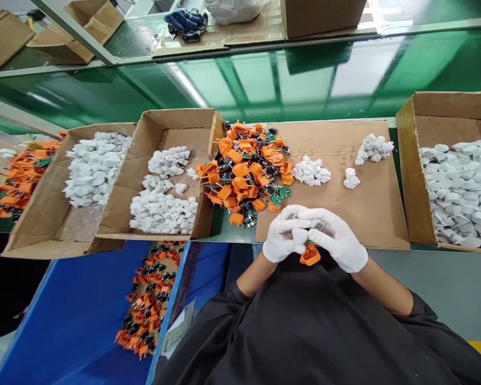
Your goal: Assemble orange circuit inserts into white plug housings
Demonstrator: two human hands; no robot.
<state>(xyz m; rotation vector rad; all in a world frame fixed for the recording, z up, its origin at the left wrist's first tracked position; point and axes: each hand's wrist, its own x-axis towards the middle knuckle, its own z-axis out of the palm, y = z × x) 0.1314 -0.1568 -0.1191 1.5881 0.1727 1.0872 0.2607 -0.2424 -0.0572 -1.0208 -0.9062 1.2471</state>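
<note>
Both of my hands wear white gloves and meet close to my body, at the front edge of the cardboard sheet. My left hand (284,236) is closed on a small white rounded piece (299,236). My right hand (337,238) is closed with its fingertips at the top of an orange plug (310,255), which hangs just below the white piece. A bit of green circuit board and wire shows at the plug's upper end. Fingers partly hide where the two parts meet, so I cannot tell whether they are joined.
A heap of orange plugs with circuit boards (244,166) lies left of a small white pile (311,171). More white pieces (373,148) sit farther right on the cardboard sheet (369,214). Cardboard boxes (423,176) of white pieces flank both sides. A blue bin (84,310) stands lower left.
</note>
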